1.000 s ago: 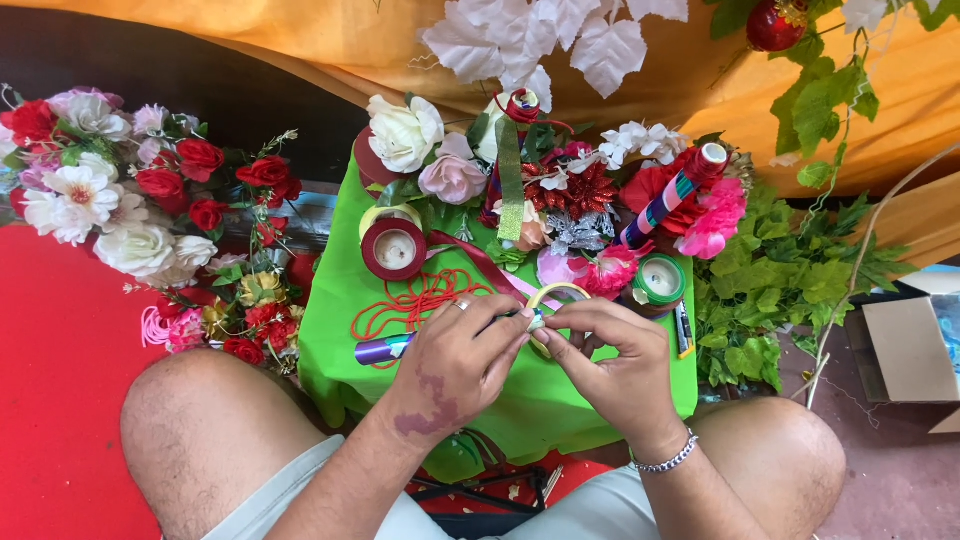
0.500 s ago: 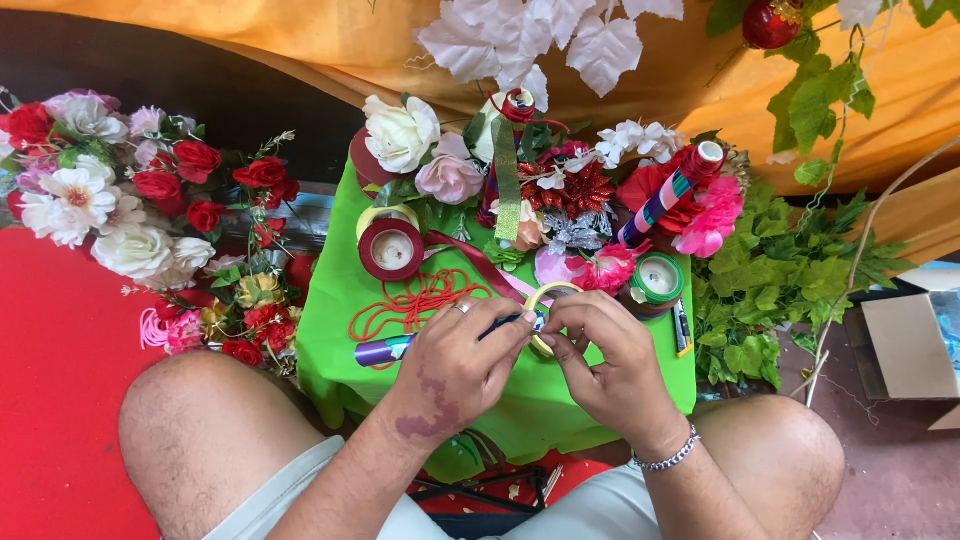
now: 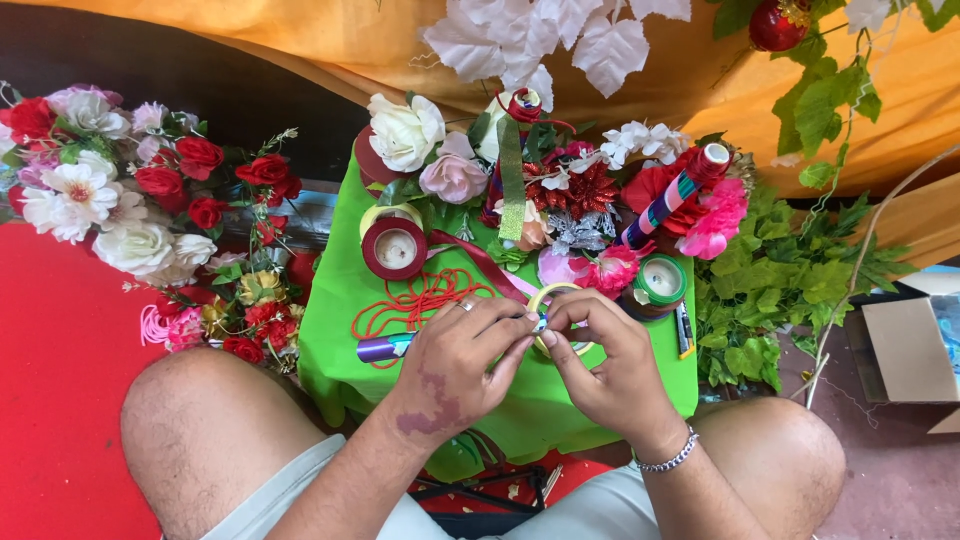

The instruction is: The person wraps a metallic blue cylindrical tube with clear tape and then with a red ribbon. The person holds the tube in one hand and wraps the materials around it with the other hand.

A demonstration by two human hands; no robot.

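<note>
We count one dark red ribbon roll (image 3: 395,248) and one green roll (image 3: 660,280) on the green cloth (image 3: 340,310). Our left hand (image 3: 455,365) and right hand (image 3: 610,365) pinch closed on a yellow tape ring (image 3: 548,295), over the cloth's near middle.

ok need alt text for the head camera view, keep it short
Seen from above, a seated person's left hand and right hand pinch a small piece together beside a yellowish tape ring over a bright green cloth. Around them lie a dark red ribbon spool, red cord and artificial flowers.
</note>
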